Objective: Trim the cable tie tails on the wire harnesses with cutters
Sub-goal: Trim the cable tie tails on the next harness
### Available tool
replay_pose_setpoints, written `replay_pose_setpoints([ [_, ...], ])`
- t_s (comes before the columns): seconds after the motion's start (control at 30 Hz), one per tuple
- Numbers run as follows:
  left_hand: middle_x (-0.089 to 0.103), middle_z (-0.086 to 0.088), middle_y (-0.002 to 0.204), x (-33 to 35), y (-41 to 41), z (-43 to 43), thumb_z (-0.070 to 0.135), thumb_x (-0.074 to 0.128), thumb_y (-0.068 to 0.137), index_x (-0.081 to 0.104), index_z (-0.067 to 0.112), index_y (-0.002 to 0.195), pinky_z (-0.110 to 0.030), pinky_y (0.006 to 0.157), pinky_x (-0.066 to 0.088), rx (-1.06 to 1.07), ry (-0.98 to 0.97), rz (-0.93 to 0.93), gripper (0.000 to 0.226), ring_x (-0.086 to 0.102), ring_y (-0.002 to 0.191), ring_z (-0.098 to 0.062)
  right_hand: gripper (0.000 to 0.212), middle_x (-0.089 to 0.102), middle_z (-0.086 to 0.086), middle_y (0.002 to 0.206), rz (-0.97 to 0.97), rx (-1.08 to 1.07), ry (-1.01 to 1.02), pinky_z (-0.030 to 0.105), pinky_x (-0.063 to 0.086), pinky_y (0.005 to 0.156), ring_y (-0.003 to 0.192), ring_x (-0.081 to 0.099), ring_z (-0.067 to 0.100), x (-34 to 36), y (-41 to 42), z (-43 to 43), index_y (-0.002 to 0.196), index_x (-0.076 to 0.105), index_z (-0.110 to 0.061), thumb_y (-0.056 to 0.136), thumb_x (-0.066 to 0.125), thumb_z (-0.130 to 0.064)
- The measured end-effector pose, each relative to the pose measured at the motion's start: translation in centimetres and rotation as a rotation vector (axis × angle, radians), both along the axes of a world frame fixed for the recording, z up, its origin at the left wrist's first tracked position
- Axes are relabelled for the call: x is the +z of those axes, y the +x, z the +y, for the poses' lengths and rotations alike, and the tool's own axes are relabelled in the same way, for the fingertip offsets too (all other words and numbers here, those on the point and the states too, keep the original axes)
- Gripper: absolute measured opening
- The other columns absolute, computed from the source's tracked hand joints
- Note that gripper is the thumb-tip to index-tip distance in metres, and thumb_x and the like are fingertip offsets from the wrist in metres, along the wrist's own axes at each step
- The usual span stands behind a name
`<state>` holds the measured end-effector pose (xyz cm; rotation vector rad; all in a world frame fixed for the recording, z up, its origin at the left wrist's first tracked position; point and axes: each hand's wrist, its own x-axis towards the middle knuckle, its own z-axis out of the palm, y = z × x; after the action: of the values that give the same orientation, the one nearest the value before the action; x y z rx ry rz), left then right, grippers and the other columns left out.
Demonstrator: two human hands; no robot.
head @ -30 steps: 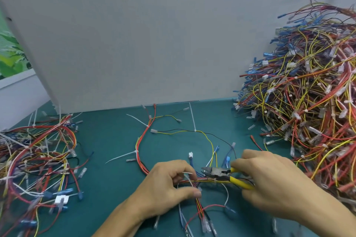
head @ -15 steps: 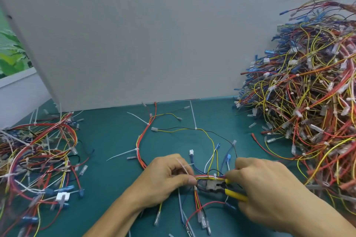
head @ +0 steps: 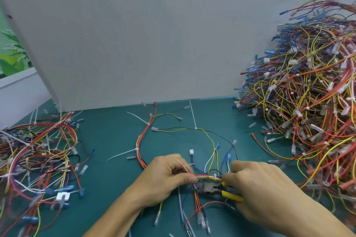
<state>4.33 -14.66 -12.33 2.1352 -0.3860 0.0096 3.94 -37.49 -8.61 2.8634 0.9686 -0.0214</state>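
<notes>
A wire harness (head: 146, 136) of red, yellow, black and blue wires lies looped on the green mat, with white cable ties whose long tails (head: 120, 155) stick out. My left hand (head: 165, 181) pinches the bundled wires near the mat's front, a white tie tail between its fingers. My right hand (head: 265, 190) grips yellow-handled cutters (head: 213, 188). The cutter jaws sit just under the bundle, right beside my left thumb tip.
A tall heap of harnesses (head: 308, 102) fills the right side. A smaller pile of harnesses (head: 38, 156) lies at the left. A grey upright panel (head: 154, 34) closes the back. The green mat (head: 107, 188) shows between the piles.
The cutters dropped from above the bundle to just below it, and both hands shifted slightly toward me. My left hand now pinches the bundle nearer the cutter jaws.
</notes>
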Motion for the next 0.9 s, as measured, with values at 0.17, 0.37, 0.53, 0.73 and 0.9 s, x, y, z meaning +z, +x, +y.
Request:
replay_pose_setpoints([
  [0.17, 0.058, 0.019, 0.070, 0.0, 0.0, 0.0, 0.020, 0.076, 0.080, 0.072, 0.023, 0.071, -0.009, 0.066, 0.037, -0.003, 0.004, -0.012, 0.010, 0.054, 0.067, 0.001, 0.027, 0.039, -0.006, 0.090, 0.005, 0.010, -0.001, 0.034, 0.033, 0.064, 0.094, 0.055, 0.029, 0.1, 0.1, 0.0, 0.101, 0.054, -0.026, 0.088, 0.045, -0.047],
  [0.37, 0.054, 0.018, 0.067, -0.1, 0.0, 0.0, 0.023, 0.076, 0.080, 0.068, 0.023, 0.067, -0.010, 0.062, 0.034, 0.003, 0.020, -0.030, 0.015, 0.049, 0.062, 0.000, 0.028, 0.052, -0.004, 0.103, -0.001, 0.019, -0.030, 0.033, 0.033, 0.065, 0.095, 0.056, 0.030, -0.1, 0.1, 0.0, 0.101, 0.054, -0.025, 0.089, 0.044, -0.048],
  [0.53, 0.054, 0.018, 0.067, -0.1, 0.0, 0.1, 0.025, 0.076, 0.080, 0.069, 0.022, 0.068, -0.010, 0.061, 0.034, 0.012, 0.027, -0.044, 0.014, 0.048, 0.062, 0.000, 0.025, 0.054, -0.004, 0.104, 0.007, 0.016, -0.056, 0.033, 0.032, 0.064, 0.093, 0.056, 0.030, 0.1, 0.1, 0.1, 0.099, 0.054, -0.024, 0.088, 0.046, -0.046],
  [0.73, 0.052, 0.010, 0.063, -0.1, 0.1, 0.3, 0.034, 0.068, 0.081, 0.066, 0.029, 0.068, -0.020, 0.061, 0.034, 0.041, -0.107, 0.026, 0.014, 0.042, 0.061, -0.007, 0.020, 0.055, -0.004, 0.103, 0.028, 0.002, -0.054, 0.033, 0.034, 0.066, 0.095, 0.056, 0.030, 0.4, 0.0, 0.4, 0.097, 0.054, -0.023, 0.086, 0.049, -0.039],
  [0.9, 0.050, -0.008, 0.068, 0.1, 0.1, 0.6, 0.030, 0.059, 0.088, 0.068, 0.016, 0.073, -0.028, 0.062, 0.035, 0.143, -0.644, 0.195, 0.022, 0.042, 0.059, -0.014, 0.014, 0.043, -0.007, 0.086, 0.043, -0.012, 0.071, 0.032, 0.038, 0.067, 0.083, 0.048, 0.022, 1.5, 0.2, -0.5, 0.086, 0.045, -0.026, 0.079, 0.044, -0.038],
])
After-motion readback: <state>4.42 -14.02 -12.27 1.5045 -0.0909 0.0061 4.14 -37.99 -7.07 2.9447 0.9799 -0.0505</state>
